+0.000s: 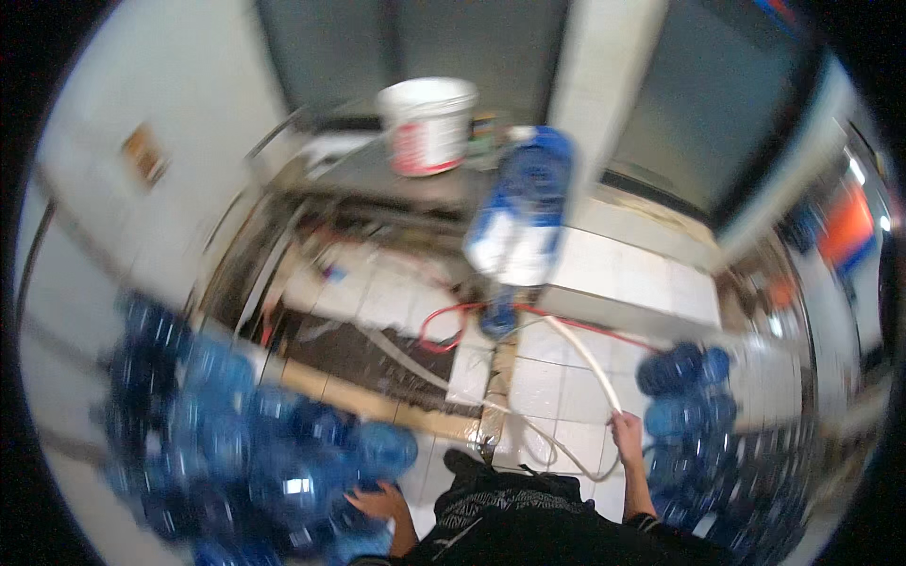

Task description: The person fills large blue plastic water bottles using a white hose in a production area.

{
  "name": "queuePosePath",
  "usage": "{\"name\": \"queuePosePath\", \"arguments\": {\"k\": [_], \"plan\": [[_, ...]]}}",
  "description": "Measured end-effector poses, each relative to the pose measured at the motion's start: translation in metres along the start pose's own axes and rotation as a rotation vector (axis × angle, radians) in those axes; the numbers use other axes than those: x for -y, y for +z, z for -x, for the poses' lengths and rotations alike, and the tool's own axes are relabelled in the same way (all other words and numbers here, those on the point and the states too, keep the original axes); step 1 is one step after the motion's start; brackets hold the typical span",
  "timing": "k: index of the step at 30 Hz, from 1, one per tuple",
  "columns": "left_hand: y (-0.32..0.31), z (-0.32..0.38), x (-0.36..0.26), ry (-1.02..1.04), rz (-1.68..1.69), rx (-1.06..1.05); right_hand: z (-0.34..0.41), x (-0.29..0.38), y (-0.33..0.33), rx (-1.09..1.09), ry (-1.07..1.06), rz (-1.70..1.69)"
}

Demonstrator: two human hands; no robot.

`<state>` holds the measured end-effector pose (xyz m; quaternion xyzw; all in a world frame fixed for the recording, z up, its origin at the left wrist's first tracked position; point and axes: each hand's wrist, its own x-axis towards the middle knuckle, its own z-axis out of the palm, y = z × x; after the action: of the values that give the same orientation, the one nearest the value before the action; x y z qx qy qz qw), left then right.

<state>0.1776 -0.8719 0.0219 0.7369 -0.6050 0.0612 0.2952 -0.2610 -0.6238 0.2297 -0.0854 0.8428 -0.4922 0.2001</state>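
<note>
My right hand (627, 433) grips a pale flexible hose (589, 356) to the right of my body. From that hand the hose runs up to the middle of the floor, and another length loops back low across the tiles. On the other side, my left hand (376, 501) has its fingers spread, beside large blue plastic water jugs (297, 463). Whether its fingertips touch a jug is too blurred to tell. A blue and white piece of equipment (527, 205), smeared by motion, stands ahead of me. Below it, a thin red hose (446, 327) curls on the floor.
More blue water jugs (679, 417) are grouped at the right. A white bucket (428, 127) with red print stands on a dark low bench (354, 173). In front lies a recessed dark floor area (368, 357) with a raised tan edge (340, 396). A white tiled step (637, 276) runs along the wall.
</note>
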Motion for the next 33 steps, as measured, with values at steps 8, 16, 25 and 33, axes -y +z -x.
{"name": "queuePosePath", "arguments": {"k": [8,16,25,33], "plan": [[0.096,0.042,-0.091,0.387,0.145,1.345,0.084,-0.083,-0.111,-0.494,0.065,-0.161],[0.097,0.125,-0.276,0.418,-0.097,1.781,0.220,-0.217,-0.208,-1.084,0.285,-0.523],[0.041,0.350,-0.438,0.942,0.185,1.997,0.318,-0.297,-0.305,-1.844,0.352,-0.711],[-0.026,0.496,-0.518,1.222,0.519,2.139,0.297,-0.304,-0.422,-2.027,0.441,-0.740]]}}
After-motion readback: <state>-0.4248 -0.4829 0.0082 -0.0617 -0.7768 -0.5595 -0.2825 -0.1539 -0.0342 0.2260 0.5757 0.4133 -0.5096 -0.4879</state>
